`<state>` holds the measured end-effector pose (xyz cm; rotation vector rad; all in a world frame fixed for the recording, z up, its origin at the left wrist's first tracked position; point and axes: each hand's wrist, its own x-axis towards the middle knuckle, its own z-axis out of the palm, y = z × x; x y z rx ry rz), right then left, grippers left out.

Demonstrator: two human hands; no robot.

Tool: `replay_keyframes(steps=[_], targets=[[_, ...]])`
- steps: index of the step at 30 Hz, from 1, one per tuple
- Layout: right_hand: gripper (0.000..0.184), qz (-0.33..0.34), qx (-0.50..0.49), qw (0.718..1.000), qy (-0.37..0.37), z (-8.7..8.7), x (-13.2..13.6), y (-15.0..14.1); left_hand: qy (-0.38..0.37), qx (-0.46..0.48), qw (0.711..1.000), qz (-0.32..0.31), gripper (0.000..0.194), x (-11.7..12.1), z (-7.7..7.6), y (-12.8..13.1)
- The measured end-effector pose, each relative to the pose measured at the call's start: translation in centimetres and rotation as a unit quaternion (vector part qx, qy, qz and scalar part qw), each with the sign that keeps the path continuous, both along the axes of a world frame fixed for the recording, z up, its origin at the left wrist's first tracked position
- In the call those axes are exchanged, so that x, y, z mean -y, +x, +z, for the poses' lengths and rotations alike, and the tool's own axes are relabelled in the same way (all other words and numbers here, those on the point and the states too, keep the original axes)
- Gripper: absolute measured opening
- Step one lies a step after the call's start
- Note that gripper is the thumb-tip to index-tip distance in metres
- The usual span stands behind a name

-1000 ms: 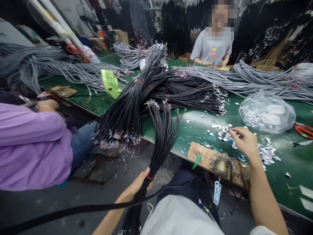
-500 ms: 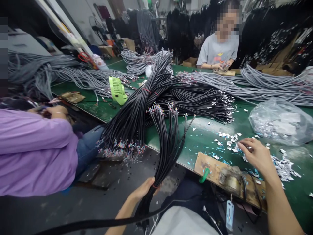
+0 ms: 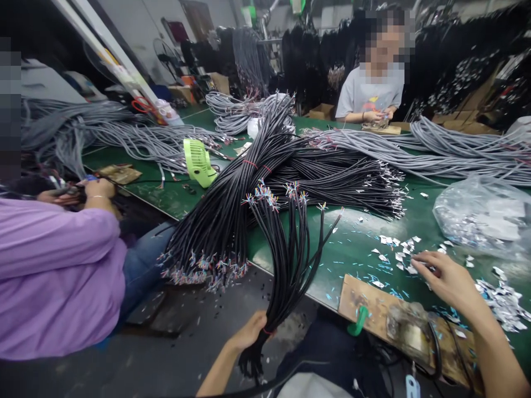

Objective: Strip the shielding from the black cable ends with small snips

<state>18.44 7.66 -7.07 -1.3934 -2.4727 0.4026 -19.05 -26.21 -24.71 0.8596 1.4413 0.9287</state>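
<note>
My left hand is wrapped round a bundle of thin black cables, close to a red tie near their lower end. The cables fan upward, and their stripped ends show small coloured wires. Over the green table, my right hand rests low at the small white foil-like scraps. Its thumb and forefinger are bent close together at the tips; whatever may be between them is too small to make out. A larger pile of black cables, tied in red, lies across the table edge to the left.
A wooden board with a green clamp and a small device sits at the front edge. A clear plastic bag of scraps lies right. Beyond are a green fan and grey cables. Co-workers sit left and opposite.
The view has shifted slightly, so most things appear a little lower. My left hand still grips the black cables, and my right hand stays at the white scraps.
</note>
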Motion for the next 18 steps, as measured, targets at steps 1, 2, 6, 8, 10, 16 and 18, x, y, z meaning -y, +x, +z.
replay_keyframes(steps=[1,2,6,8,10,16,18], targets=[[0.040,0.001,-0.001,1.000,-0.008,0.0,0.0,0.0,0.000,-0.002,1.000,0.003,0.080,0.0,-0.1,-0.1],[0.040,0.001,-0.001,1.000,-0.015,-0.1,0.0,0.1,0.000,-0.004,1.000,0.005,0.080,0.0,-0.3,-0.1],[0.040,-0.012,0.001,1.000,-0.025,-0.3,-0.2,0.1,-0.001,-0.009,1.000,0.007,0.082,-0.3,-0.5,-0.5],[0.039,-0.028,-0.005,0.999,-0.020,-0.4,-0.2,0.0,-0.004,-0.010,1.000,0.008,0.082,-0.4,-0.4,-0.7],[0.039,-0.042,-0.016,0.999,-0.008,-0.5,-0.3,-0.1,-0.007,-0.011,1.000,0.013,0.080,-0.5,-0.2,-0.9],[0.039,-0.037,-0.024,0.999,0.009,-0.6,-0.3,-0.3,-0.027,0.007,0.999,0.020,0.081,-0.9,0.4,-1.2],[0.038,-0.029,-0.015,0.999,0.008,-0.6,-0.4,-0.2,-0.038,0.018,0.999,0.024,0.081,-1.0,0.5,-1.2]])
